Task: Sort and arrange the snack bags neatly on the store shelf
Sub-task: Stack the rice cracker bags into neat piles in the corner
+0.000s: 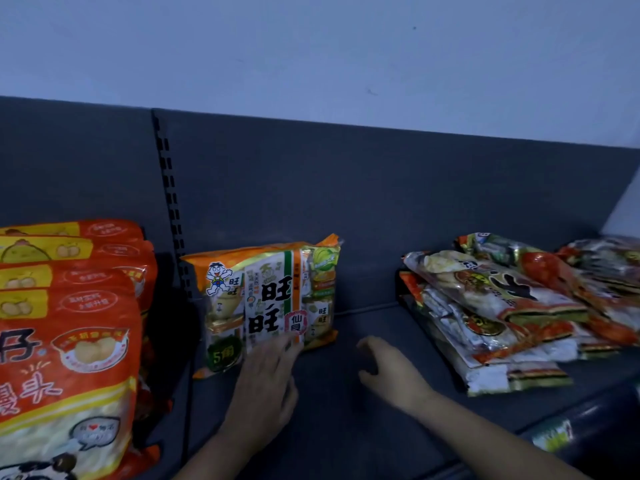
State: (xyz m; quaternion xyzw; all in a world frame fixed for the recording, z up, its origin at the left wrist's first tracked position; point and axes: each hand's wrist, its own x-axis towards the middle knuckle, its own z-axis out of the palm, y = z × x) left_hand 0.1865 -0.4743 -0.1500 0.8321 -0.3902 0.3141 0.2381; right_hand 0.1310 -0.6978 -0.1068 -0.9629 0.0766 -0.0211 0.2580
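On the shelf [346, 403], red bags [69, 341] are stood in a row at the left edge; a heap of bags [502, 313] toward the right edge is left flat, judged unsorted. One orange bag [270, 299] is stood between them, touched by the straight fingers of the left hand [266, 386]; the right hand [391, 368] is held empty, fingers loosely curled.

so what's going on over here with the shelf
A person is tidying snack bags on a dark store shelf. Their left hand touches the lower front of an upright orange and white bag with fairly straight fingers. Their right hand hovers over bare shelf beside it, fingers loosely curled, holding nothing. A loose pile of bags lies flat to the right, not yet stood up. A row of red bags stands upright on the left.
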